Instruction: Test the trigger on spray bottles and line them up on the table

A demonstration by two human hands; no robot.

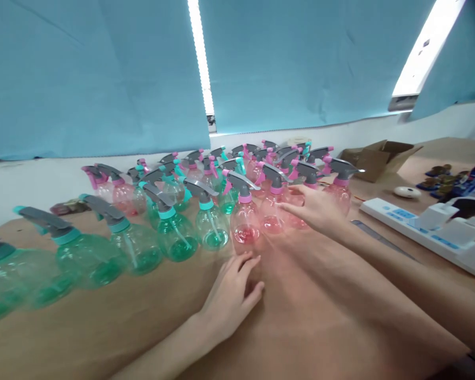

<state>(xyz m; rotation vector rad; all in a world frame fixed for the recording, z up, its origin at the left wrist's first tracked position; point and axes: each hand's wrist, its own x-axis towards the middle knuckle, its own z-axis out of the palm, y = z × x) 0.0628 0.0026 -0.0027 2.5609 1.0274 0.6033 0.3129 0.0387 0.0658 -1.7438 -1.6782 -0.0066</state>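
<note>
My left hand (235, 293) rests low over the tabletop with its fingers apart and nothing in them. Just beyond its fingertips stands a pink spray bottle (245, 224) with a grey trigger head and a pink collar. My right hand (314, 208) reaches to the right side of another pink spray bottle (271, 214). Its thumb and forefinger are apart and appear to touch that bottle; the other fingers are partly hidden. A further pink spray bottle (340, 195) is partly covered by this hand. Green spray bottles (211, 229) with turquoise collars continue the front row leftward.
Several more pink and green bottles crowd behind the front row. At right lie a white power strip (415, 224) with plugs, a metal ruler-like strip (380, 240), a white computer mouse (407, 192) and an open cardboard box (380, 158). A blue covering (103, 79) hangs behind the table.
</note>
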